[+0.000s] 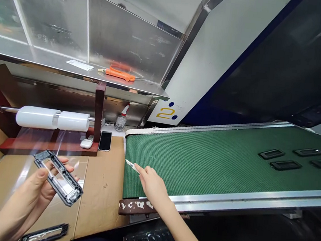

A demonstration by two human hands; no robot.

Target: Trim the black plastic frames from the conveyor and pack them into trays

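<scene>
My left hand (40, 188) is closed around a black rectangular plastic frame (58, 178) with a long see-through opening, tilted above the work surface. In my right hand (154, 186) is a white-handled craft knife (132, 165), its blade pointing left over the near end of the green conveyor belt (191, 157). Below my left hand, a second black frame (45, 234) lies at the table's front edge, partly cut off by the picture. Several more black frames (285, 165) rest far along the belt.
Two rolls of clear film (37, 117) hang on a rod behind my left hand. Near them are a white earbud case (86, 143), a phone (105, 141) and a spray bottle (121, 120). An orange electric screwdriver (119, 74) lies on the metal shelf. The belt has a raised metal edge.
</scene>
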